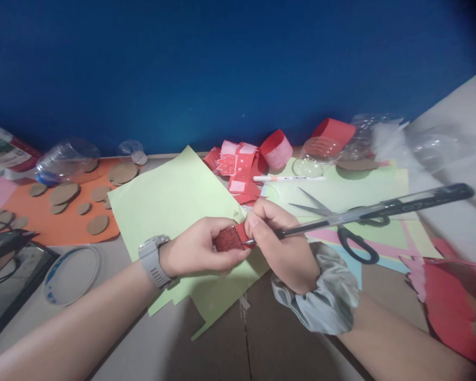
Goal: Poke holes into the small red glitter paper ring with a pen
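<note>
A small red piece with a dark drawn pattern point(229, 239) is pinched between the thumb and fingers of my left hand point(200, 244). Black pen in its grip, my right hand point(281, 238) meets the left one at the same piece. The tip of the pen point(365, 212) touches or nearly touches the red surface; I cannot tell which. Its long barrel slants out to the right. Below both hands lies a pale green sheet point(162, 196) with cut edges. Behind them are red paper pieces with pink patches point(244, 164).
Scissors point(357, 243) lie at the right on coloured sheets, near a white marker point(289, 179). Clear plastic pieces point(321, 153) and a red paper ring point(275, 148) stand along the blue wall. At left, cardboard discs point(64, 193) rest on orange paper point(79, 227), beside a plastic ring point(72, 275).
</note>
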Available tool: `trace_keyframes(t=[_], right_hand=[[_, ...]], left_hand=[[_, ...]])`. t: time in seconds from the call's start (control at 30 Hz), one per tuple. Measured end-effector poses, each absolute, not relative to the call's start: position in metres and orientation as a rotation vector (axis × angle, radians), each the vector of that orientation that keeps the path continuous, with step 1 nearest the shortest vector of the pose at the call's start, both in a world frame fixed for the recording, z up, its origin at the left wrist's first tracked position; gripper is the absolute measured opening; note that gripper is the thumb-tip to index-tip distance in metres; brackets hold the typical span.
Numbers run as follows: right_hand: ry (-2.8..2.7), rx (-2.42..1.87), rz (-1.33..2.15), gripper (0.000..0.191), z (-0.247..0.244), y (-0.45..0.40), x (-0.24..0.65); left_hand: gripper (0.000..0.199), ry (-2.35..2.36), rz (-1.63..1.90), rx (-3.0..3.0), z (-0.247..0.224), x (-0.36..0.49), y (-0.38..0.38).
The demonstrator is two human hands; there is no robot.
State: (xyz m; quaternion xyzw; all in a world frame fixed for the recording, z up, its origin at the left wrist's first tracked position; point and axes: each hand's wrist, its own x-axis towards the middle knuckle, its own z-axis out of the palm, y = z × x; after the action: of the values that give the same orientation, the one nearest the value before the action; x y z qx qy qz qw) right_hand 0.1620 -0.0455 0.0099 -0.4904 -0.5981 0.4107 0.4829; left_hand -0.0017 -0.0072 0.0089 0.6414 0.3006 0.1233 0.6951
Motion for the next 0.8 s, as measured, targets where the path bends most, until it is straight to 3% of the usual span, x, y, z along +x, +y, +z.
trace_keyframes(t=[0.8], right_hand=[[-1.33, -1.212, 1.079, 0.026, 0.0102, -0.0467, 0.1617]], left_hand=[[0.024, 0.647, 0.277, 1.319, 0.0078, -0.003, -0.0026]])
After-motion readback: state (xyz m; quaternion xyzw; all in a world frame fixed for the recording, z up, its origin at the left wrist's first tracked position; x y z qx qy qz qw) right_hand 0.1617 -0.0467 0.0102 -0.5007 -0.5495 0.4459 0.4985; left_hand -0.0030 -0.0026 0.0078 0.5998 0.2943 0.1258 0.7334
